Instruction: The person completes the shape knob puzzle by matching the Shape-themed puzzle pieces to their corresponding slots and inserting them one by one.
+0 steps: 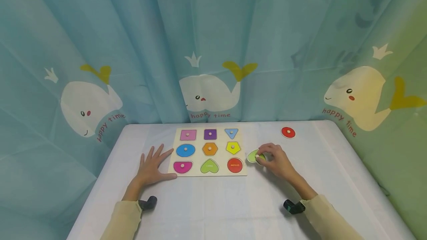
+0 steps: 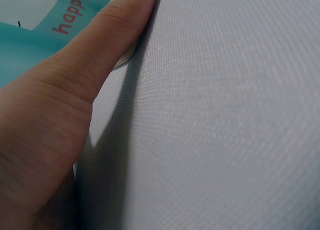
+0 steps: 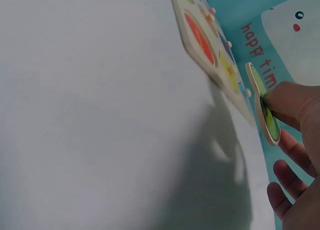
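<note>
On the white table lies a wooden shape puzzle board (image 1: pixel 197 163). My left hand (image 1: pixel 151 170) has its fingers spread, with thumb and fingertips against the board's left side; the left wrist view shows that thumb (image 2: pixel 107 34) at the board's corner. Just right of the board, my right hand (image 1: pixel 279 163) pinches a green heart puzzle piece (image 1: pixel 252 155) by its knob. In the right wrist view the heart piece is tilted and held above the tabletop. The board's green heart recess (image 1: pixel 209 166) and red circle recess (image 1: pixel 235 165) hold no pieces.
A red circle piece (image 1: pixel 292 135) with a knob lies at the back right of the table. Several knobbed pieces, such as a blue oval (image 1: pixel 190 153) and an orange hexagon (image 1: pixel 210 152), sit in the board. A whale-print curtain (image 1: pixel 213 47) hangs behind.
</note>
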The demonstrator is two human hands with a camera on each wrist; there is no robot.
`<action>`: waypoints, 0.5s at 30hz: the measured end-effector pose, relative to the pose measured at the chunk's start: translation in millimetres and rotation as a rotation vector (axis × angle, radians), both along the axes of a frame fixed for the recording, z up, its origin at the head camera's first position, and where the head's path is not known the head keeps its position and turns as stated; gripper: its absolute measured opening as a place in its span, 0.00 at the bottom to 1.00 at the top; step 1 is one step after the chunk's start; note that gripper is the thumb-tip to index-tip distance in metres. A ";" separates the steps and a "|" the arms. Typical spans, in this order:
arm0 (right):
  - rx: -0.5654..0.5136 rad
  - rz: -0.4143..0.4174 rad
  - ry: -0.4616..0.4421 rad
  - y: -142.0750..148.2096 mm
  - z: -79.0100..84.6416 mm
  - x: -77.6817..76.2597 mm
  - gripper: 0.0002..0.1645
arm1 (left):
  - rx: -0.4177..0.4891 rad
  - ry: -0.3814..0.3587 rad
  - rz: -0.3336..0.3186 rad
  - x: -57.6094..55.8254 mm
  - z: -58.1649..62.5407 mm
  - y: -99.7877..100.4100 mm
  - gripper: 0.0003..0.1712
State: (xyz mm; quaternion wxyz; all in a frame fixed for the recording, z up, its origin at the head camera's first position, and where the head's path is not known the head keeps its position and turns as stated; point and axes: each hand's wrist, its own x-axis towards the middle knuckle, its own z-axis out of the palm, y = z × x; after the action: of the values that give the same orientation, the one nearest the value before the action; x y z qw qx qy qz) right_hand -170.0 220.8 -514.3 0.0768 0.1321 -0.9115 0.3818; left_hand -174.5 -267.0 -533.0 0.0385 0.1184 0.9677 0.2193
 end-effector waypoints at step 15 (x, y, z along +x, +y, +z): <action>-0.057 0.051 -0.028 -35.7 12.5 -14.5 0.06 | -0.004 -0.017 0.000 1.2 5.2 1.6 0.60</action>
State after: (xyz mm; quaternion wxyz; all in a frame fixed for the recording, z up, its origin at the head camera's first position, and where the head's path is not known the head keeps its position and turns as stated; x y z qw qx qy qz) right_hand -184.5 185.1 -501.7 0.0581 0.1479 -0.8976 0.4111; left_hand -173.3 -265.4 -527.8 0.0471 0.1164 0.9677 0.2186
